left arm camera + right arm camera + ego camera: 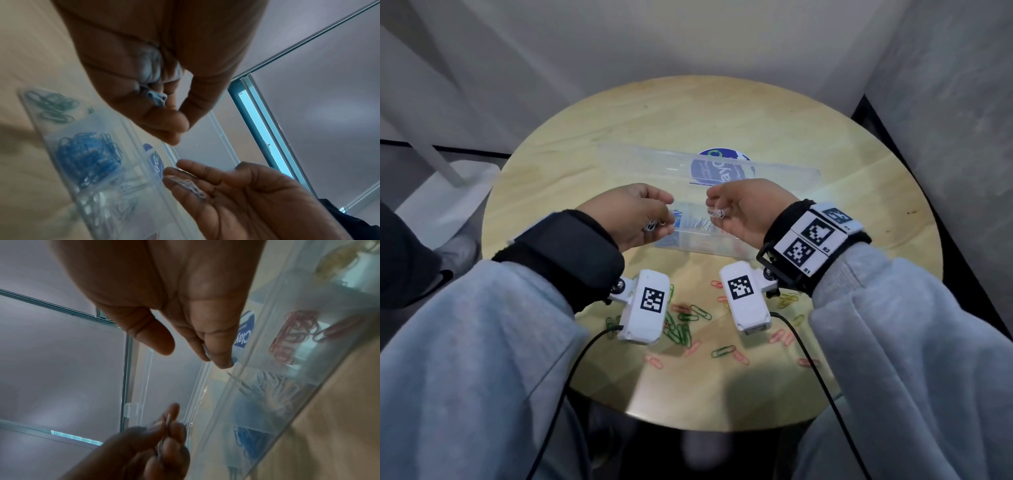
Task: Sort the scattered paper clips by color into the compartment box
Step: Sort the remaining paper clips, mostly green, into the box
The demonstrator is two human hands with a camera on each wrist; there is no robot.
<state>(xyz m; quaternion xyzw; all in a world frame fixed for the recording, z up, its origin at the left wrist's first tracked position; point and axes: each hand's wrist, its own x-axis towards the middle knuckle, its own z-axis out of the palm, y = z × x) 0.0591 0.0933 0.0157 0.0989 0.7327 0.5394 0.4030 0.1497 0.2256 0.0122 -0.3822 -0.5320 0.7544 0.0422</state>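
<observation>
While both hands hung over the clear compartment box [709, 240] on the round worktop [825, 144], the left hand [633, 216] had its grip closed on white paper clips [652, 225]. The right hand [746, 212] pinched more. They looked light, thin and slippery, best pinched by their flat sides.

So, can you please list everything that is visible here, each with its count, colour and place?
table: one, round, light wood, under everything.
compartment box: one, clear plastic, table centre, lid open behind it.
sorted clips in box: green, blue, white, red, yellow groups, separate compartments.
loose clips: many, green, red, yellow, on the near table.
white clips: a few, in each hand, count unclear.
wrist cameras: two, white, under the wrists.
left hand: holds white clips above the box.
right hand: fingers hold white clips above the box.
</observation>
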